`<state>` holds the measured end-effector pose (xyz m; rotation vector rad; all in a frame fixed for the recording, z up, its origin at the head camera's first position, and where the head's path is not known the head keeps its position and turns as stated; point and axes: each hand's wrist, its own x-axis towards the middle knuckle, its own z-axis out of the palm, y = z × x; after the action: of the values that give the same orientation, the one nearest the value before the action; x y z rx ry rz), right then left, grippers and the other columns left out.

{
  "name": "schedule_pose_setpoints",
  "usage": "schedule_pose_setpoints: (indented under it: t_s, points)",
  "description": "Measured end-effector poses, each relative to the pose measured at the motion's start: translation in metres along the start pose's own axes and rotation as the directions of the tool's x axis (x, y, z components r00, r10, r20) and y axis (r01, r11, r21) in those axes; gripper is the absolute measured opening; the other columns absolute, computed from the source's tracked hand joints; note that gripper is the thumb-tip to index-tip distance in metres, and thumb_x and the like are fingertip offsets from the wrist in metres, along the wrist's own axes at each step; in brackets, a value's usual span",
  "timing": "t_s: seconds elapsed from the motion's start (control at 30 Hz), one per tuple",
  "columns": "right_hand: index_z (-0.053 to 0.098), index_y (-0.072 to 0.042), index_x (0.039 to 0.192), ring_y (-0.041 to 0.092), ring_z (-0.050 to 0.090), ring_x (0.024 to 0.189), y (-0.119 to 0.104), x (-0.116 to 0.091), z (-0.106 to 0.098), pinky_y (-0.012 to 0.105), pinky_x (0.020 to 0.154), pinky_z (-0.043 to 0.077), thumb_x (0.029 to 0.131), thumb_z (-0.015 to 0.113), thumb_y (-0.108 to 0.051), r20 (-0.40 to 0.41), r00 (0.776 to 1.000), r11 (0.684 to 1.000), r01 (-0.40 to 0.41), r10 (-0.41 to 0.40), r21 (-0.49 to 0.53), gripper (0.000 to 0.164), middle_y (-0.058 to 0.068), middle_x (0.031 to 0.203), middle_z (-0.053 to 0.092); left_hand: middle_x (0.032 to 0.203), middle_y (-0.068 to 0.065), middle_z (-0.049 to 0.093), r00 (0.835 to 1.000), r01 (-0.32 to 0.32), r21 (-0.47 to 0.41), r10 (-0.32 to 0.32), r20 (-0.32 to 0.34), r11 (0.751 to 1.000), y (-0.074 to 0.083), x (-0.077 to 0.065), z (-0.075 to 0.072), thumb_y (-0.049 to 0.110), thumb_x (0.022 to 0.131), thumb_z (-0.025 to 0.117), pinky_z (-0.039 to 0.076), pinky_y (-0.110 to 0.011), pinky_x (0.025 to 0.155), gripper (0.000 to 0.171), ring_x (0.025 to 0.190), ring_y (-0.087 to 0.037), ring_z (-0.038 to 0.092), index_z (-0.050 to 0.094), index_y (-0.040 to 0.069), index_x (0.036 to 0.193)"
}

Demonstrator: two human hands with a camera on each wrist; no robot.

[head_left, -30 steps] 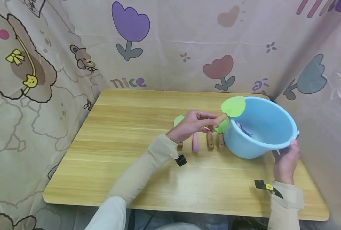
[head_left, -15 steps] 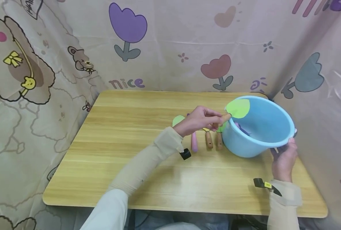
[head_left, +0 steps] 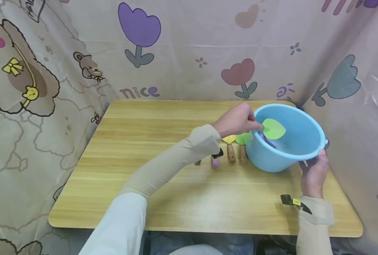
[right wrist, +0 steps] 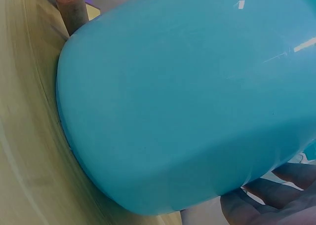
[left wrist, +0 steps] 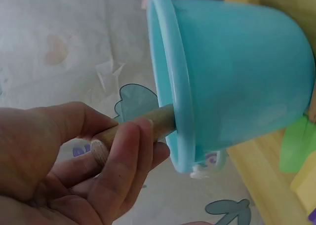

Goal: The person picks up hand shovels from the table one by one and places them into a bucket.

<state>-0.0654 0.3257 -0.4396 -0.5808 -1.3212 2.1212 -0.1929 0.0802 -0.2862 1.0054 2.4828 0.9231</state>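
Note:
My left hand point(head_left: 235, 121) pinches the wooden handle point(left wrist: 160, 122) of a small garden trowel with a light green blade point(head_left: 273, 129). In the head view the hand is at the left rim of a light blue bucket point(head_left: 272, 161), with the blade inside the opening. A purple thing point(head_left: 265, 139) lies inside the bucket, partly seen. My right hand point(head_left: 314, 177) holds the bucket's right side, thumb at the rim; the right wrist view shows its fingers point(right wrist: 276, 193) against the outer wall. The bucket stands tilted towards me, its base at the table.
Left of the bucket lie a green trowel point(head_left: 242, 139) and a yellow trowel point(head_left: 229, 139) with wooden handles. A purple handle point(head_left: 215, 162) and another handle end point(head_left: 198, 163) show beneath my left arm. The wooden table point(head_left: 118, 166) meets a printed curtain point(head_left: 182, 46) behind.
My left hand has moved right and slightly up with the green trowel, carrying its blade from above the bucket's left rim into the opening. The right hand has stayed on the bucket.

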Motion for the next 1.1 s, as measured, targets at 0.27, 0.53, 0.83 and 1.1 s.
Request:
schedule_pose_setpoints:
  t_s: [0.27,0.53,0.83,1.1]
  points:
    - [0.062,-0.011,0.135,0.018,0.058,0.112,0.003,0.003,0.004,0.043,0.11,0.037,0.107,0.043,-0.04,0.017,0.999,0.997,0.047,-0.046,-0.055,0.044,0.001,0.117,0.066,0.065,-0.001,0.073,1.0,-0.016,0.083,0.015,0.019,0.996,0.008,0.022,0.008,0.008,0.095,0.07,0.036,-0.015,0.046,0.026,0.046,-0.003,0.045,0.075,0.002,0.07]
    - [0.061,-0.012,0.139,0.019,0.058,0.117,0.003,0.003,0.003,0.045,0.123,0.032,0.106,0.043,-0.04,0.027,0.999,0.996,0.043,-0.041,-0.073,0.046,0.002,0.125,0.064,0.056,0.0,0.061,1.0,-0.003,0.134,-0.001,0.03,0.991,0.007,0.037,0.01,0.005,0.094,0.071,0.044,-0.015,0.048,0.035,0.05,-0.007,0.059,0.061,0.005,0.061]
    - [0.061,-0.016,0.141,0.019,0.057,0.12,0.004,0.002,0.002,0.044,0.121,0.033,0.106,0.043,-0.04,0.016,1.0,0.996,0.024,-0.022,-0.091,0.046,0.001,0.128,0.064,0.075,-0.003,0.065,0.998,-0.001,0.207,-0.013,0.066,0.978,0.015,0.047,0.022,0.006,0.09,0.079,0.057,-0.015,0.066,0.007,0.075,-0.011,0.07,0.072,0.003,0.091]
    - [0.06,-0.019,0.142,0.018,0.056,0.123,0.005,0.001,0.001,0.045,0.124,0.03,0.107,0.041,-0.04,0.019,1.0,0.994,0.007,-0.005,-0.109,0.046,0.0,0.131,0.063,0.118,0.001,0.07,0.994,0.002,0.359,-0.04,0.099,0.933,0.011,0.058,0.037,0.015,0.085,0.086,0.056,-0.018,0.089,0.046,0.099,-0.01,0.064,0.064,0.013,0.125]
